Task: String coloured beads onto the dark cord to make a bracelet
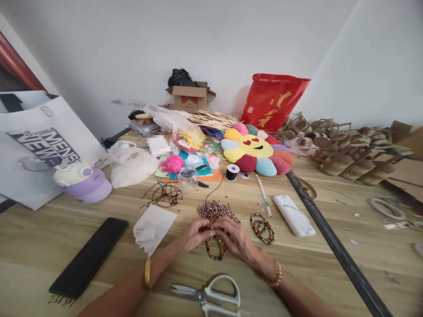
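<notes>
A wood-grain tabletop fills the lower view, crowded at the back and more open near the person, which likely leaves room to work. A large white paper bag stands at the left, and a red bag leans by the back wall. Before it lies a smiling flower cushion, apparently parked out of the way. A long black case lies flat at the left. Nearest the person are scissors, handles to the right, perhaps for quick reach. At the centre, the left hand and right hand meet, their fingers drawn together at the tips, pinching the top of a bead loop, probably so the beads cannot slip off; the exact grip is partly hidden. The loop sits just below the fingertips, toward the person. To the right, 2 bead bracelets overlap, likely kept apart from loose stock. A spool of black cord stands farther back. Smallest are the multicoloured loose beads, heaped just beyond the fingers, seemingly for easy picking.
</notes>
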Demonstrator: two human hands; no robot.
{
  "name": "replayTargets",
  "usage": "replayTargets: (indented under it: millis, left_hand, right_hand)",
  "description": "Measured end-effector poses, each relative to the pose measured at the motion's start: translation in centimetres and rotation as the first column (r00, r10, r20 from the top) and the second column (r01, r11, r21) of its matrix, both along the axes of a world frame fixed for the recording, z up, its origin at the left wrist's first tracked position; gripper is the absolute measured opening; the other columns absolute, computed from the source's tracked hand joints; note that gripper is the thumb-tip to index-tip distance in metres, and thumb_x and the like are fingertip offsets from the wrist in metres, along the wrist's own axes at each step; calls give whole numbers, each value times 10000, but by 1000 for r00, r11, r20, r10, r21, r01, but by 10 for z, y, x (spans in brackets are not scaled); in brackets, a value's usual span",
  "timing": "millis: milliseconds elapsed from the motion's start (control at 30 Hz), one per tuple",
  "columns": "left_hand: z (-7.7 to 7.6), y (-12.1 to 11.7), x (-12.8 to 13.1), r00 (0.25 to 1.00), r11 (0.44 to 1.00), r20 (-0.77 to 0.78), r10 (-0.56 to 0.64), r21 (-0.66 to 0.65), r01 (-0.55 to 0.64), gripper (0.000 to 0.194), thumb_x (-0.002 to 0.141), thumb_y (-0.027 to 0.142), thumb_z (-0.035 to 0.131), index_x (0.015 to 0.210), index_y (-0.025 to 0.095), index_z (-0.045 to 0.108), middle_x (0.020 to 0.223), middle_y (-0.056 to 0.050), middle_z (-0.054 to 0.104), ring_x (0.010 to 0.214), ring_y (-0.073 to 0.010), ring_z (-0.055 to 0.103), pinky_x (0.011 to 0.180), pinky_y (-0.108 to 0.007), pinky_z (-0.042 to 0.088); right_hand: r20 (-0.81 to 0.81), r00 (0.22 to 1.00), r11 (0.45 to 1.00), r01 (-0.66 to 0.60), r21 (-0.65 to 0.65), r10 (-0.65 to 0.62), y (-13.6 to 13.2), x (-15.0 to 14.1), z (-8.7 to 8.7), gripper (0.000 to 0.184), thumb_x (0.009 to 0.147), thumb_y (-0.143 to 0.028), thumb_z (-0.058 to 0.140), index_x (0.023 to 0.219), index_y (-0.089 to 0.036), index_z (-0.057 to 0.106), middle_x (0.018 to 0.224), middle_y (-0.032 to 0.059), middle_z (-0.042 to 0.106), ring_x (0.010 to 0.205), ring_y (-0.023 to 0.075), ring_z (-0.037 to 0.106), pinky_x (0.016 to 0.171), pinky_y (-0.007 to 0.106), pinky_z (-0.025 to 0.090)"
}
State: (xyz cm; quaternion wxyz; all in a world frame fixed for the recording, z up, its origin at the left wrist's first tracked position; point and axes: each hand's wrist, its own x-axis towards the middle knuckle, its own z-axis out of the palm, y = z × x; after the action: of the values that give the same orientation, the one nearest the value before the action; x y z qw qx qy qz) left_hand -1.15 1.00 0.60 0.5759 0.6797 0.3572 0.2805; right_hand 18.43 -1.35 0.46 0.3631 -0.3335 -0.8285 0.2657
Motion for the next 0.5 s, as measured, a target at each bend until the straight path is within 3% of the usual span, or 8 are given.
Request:
replayTargets:
  millis: [267,500]
  left_hand:
    - [3,-1,0,996,999,-84,-30,14,31,222,801,358,576,714,154,572,673,16,517,678,-150,463,646,-258,372]
    - [5,1,0,998,1000,-54,-29,-5,29,224,790,359,579,696,155,571,655,22,519,646,-135,456,624,-251,365]
  right_hand:
    - [18,998,998,-53,-41,54,-1,1,6,181,1004,-227,443,1034,-198,619,976,69,655,889,171,621,812,310,533]
    - [70,997,1000,-25,19,23,0,1,2,165,1005,-223,432,958,-205,590,910,43,639,813,159,609,745,293,543]
